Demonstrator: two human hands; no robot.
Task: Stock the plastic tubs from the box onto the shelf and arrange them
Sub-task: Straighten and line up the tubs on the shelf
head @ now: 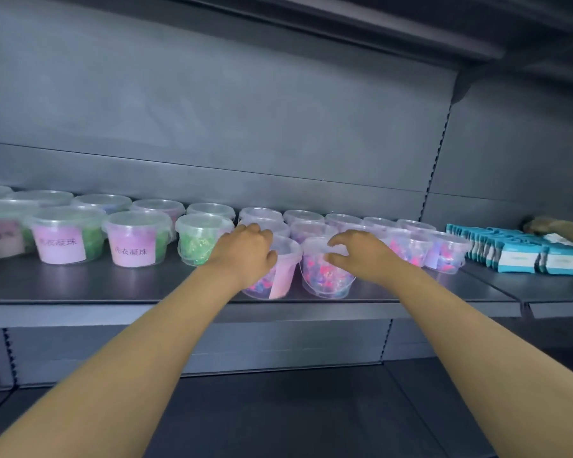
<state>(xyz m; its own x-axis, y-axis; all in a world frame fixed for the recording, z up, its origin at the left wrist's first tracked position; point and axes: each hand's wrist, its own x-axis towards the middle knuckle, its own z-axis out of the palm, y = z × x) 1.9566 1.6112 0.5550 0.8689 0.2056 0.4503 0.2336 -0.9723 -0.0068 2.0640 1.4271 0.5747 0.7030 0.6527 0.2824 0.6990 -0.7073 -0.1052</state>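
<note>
Left hand (245, 251) curled over lid of pink-label tub (283, 276), gripping it. Right hand (354, 256) pinching lid rim of bead tub (325, 280) between thumb and fingers. Both upright, side by side, touching, at front edge of shelf (113, 285). Other tubs (136, 239) in rows behind and to the left. Blue packets (516, 256) at far right.

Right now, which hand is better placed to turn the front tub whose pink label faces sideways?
Left, probably. The left hand grips the lid of that labelled tub. The right hand holds the neighbouring tub and would have to let go and cross over.
</note>
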